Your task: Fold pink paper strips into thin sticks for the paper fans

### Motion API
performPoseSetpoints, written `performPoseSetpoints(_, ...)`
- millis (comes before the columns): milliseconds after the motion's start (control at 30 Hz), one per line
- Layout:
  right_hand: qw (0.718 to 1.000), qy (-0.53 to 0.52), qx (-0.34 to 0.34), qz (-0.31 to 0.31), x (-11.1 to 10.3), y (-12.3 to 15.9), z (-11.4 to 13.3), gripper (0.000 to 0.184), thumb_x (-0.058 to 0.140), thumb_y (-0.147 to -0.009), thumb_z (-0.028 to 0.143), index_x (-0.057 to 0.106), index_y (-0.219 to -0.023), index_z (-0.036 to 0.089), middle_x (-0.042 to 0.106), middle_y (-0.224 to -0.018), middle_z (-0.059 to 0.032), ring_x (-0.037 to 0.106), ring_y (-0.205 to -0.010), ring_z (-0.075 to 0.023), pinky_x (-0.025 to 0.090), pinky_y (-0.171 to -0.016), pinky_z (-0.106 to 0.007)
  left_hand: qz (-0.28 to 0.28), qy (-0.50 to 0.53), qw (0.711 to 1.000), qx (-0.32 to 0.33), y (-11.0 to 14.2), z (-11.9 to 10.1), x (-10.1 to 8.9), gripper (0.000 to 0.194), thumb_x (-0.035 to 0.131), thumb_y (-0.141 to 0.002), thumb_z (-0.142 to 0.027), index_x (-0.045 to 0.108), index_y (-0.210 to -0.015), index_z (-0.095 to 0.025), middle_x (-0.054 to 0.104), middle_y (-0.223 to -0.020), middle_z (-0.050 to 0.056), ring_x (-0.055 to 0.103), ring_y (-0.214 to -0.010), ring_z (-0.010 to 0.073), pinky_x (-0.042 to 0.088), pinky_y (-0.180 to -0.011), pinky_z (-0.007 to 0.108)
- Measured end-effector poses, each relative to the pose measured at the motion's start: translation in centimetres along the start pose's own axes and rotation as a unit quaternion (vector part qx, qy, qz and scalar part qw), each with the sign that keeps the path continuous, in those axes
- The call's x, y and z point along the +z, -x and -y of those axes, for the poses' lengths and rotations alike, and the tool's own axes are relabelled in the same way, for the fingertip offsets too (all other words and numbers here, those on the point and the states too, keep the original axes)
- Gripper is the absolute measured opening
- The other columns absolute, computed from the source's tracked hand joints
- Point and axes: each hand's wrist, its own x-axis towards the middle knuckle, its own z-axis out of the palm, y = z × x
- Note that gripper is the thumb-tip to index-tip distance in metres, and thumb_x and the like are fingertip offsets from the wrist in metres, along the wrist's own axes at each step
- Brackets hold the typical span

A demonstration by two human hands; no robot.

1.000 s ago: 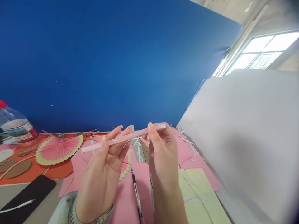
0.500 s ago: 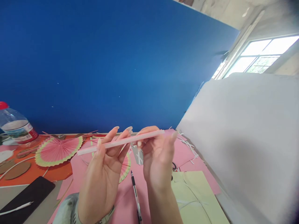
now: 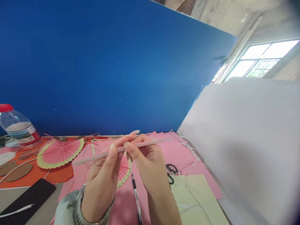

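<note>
A narrow, flat strip of folded pink paper is held up over the table, tilted with its right end higher. My left hand pinches it near the middle between thumb and fingers. Just beside it, my right hand grips the same strip, thumb in front and fingers curled behind. The two hands nearly touch. Below them a pen lies on pink paper sheets. Partly hidden behind my hands is a pleated pink and yellow-green paper fan.
Another pleated fan lies at left, near cardboard discs, a red-capped bottle and a black phone. At right are black-handled scissors, pale yellow paper and white paper scraps. A blue panel stands behind.
My hands have drawn together along the strip. My right thumb, raised before, now presses on the strip, and the fingers of both hands have curled in. The scissors have come into fuller view.
</note>
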Motion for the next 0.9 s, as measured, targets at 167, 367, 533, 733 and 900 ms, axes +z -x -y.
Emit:
performPoseSetpoints(167,0.998,-0.005,-0.017,-0.054,-1.0,0.1,0.5,0.028,0.069,-0.084,0.035,0.056,-0.065,0.018,0.046,-0.060,0.0066,0.037,-0.051,-0.0059,0.034,-0.051,-0.020,0.007,0.066,0.998,-0.003,-0.4,-0.7,-0.1,0.027,0.049,-0.097,-0.032,0.075,-0.102,-0.026,0.074,-0.110,-0.001,0.062,-0.116,0.0166,0.050,-0.099,0.023)
performPoseSetpoints(367,0.996,-0.013,-0.027,-0.082,-0.8,0.2,0.7,0.033,0.066,-0.085,0.043,0.053,-0.066,0.018,0.042,-0.057,0.0066,0.029,-0.045,-0.0055,0.028,-0.044,-0.021,-0.011,0.100,0.994,0.039,-0.8,-0.8,-0.7,0.028,0.045,-0.098,-0.029,0.071,-0.109,-0.025,0.074,-0.111,0.001,0.060,-0.118,0.0185,0.051,-0.100,0.029)
performPoseSetpoints(533,0.989,0.001,-0.051,-0.140,-1.4,0.1,0.9,0.033,0.061,-0.088,0.044,0.050,-0.069,0.020,0.039,-0.056,0.0068,0.030,-0.048,-0.0073,0.027,-0.045,-0.021,-0.065,0.101,0.990,0.080,-1.5,-2.2,-1.1,0.036,0.035,-0.102,-0.033,0.071,-0.104,-0.027,0.076,-0.101,-0.007,0.064,-0.111,0.0130,0.054,-0.094,0.026)
performPoseSetpoints(733,0.991,0.084,-0.026,-0.104,-3.4,1.0,2.9,0.026,0.067,-0.085,0.031,0.057,-0.066,0.017,0.043,-0.063,0.0046,0.035,-0.055,-0.0075,0.026,-0.048,-0.022,-0.017,-0.181,0.957,0.225,-1.8,-5.2,-2.7,0.027,0.054,-0.092,-0.038,0.071,-0.110,-0.028,0.071,-0.115,-0.010,0.051,-0.126,0.0204,0.041,-0.104,0.023)
performPoseSetpoints(900,0.979,0.187,0.043,0.066,-2.7,1.8,2.9,0.017,0.062,-0.088,0.033,0.063,-0.076,0.021,0.058,-0.072,0.0012,0.055,-0.072,-0.0147,0.039,-0.062,-0.026,0.265,-0.432,0.861,0.038,-1.4,-3.7,-3.1,0.036,0.065,-0.083,-0.022,0.069,-0.117,-0.032,0.076,-0.099,0.001,0.070,-0.088,0.0233,0.055,-0.075,0.023)
